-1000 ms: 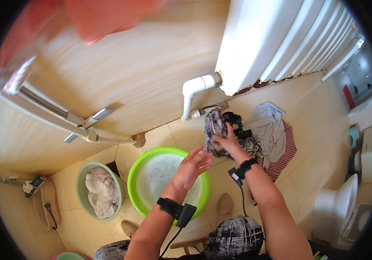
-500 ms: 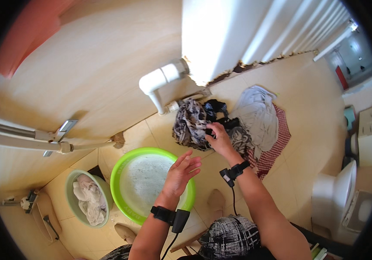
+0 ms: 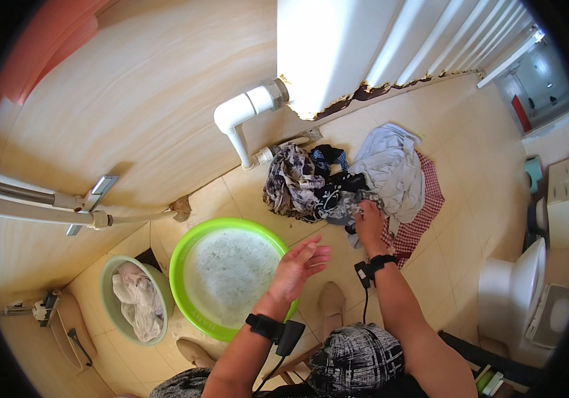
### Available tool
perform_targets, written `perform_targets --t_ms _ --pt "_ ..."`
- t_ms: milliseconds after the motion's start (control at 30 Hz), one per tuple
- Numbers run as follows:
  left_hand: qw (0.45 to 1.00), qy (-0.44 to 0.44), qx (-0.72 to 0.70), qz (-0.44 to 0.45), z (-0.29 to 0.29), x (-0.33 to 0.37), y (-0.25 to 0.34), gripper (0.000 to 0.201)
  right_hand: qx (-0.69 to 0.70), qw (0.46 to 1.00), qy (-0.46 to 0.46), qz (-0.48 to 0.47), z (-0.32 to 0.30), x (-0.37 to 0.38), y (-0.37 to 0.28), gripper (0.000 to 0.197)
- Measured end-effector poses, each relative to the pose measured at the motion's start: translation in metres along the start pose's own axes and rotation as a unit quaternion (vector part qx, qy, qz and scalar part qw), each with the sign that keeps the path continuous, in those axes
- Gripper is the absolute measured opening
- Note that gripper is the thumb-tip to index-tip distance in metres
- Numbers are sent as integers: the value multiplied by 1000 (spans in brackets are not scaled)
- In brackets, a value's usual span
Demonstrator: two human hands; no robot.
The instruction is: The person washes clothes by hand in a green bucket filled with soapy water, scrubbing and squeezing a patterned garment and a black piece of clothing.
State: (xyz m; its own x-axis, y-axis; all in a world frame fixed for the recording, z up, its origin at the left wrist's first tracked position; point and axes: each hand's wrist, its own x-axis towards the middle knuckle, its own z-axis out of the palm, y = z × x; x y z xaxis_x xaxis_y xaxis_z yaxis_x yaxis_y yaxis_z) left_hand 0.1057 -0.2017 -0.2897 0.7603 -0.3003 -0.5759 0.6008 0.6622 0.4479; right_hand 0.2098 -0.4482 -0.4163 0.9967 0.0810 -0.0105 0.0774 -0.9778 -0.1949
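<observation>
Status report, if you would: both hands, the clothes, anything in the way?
Right hand at grey cloth, grip unclear. Left hand empty, open, by green basin. Clothes piled on floor; nothing visibly blocking them.

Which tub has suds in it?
The wide bright-green basin, full of white suds; the narrower pale-green bucket left of it holds whitish cloth.

a short word in faint, green-on-green capital letters stands on the near rim of the bright green basin (image 3: 176, 282), toward its lower left. to the right of the basin, a small black wrist device (image 3: 362, 273) bears a pale mark too small to read.
</observation>
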Motion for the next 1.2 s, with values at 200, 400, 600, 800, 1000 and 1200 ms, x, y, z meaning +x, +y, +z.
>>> perform_targets --t_ms 200,400,600,800,1000,1200 --pt "998 35 19 39 -12 -24 16 43 689 712 91 101 -68 13 -20 14" --pt "990 41 59 117 15 -71 54 38 802 597 -26 11 -249 4 -114 20" --pt "912 -4 208 353 62 -145 90 72 784 589 -159 -115 -365 -27 -188 31" --pt "904 -46 174 389 78 -203 108 47 749 590 -247 -173 -415 -67 -254 32" --pt "876 -34 -108 469 -8 -238 105 40 717 632 -256 -145 -365 -115 -277 40" --pt "911 71 -194 356 -43 -240 87 31 179 877 -93 -436 -317 -142 -280 42"
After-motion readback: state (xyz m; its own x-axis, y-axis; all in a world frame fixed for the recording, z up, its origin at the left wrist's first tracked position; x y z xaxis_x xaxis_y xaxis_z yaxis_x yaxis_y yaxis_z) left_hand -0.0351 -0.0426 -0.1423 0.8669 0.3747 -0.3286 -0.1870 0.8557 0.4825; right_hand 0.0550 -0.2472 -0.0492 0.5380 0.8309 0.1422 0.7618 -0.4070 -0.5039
